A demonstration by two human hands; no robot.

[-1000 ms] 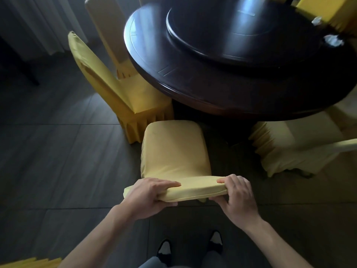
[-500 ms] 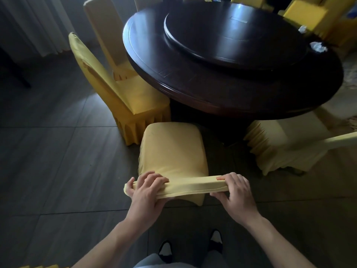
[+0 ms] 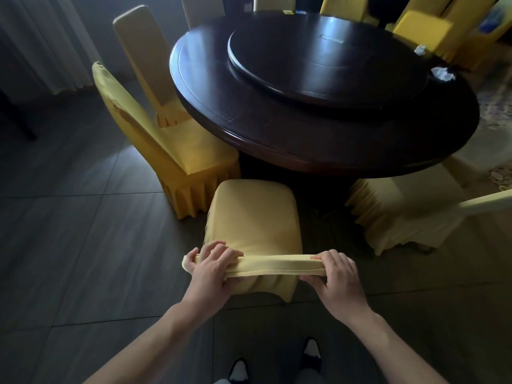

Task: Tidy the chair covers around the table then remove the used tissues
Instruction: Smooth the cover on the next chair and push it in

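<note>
step in hand: straightening the yellow chair cover (image 3: 253, 217) on the nearest chair, judged from both hands being at the top of its backrest
left hand (image 3: 212, 268): fingers curled over the left end of the cover's top edge, thumb side under the fabric, gripping it
right hand (image 3: 336, 275): fingers wrapped over the right end of the same edge, clutching the fabric there
cover's place: it sat on the chair directly in front of the person, drawn in close to the round dark table (image 3: 318, 139); the top hem ran as a taut band between the two hands, with slack folds bunched just below it on the near side
tissues: two crumpled white tissues (image 3: 443, 74) lay on the far right of the table top, near the turntable (image 3: 327, 62), untouched; a second one sat further back by the rim
other chairs: a covered neighbour chair (image 3: 177, 142) stood just left, another to the right
risk, uneven pull: if one hand tugged harder, the hem would likely sit skewed and the bunched folds would remain
risk, tension: too much stretch could have strained the seam or tipped the chair toward the person
risk, slip: a loose grip could have let the edge snap back off the backrest
</note>
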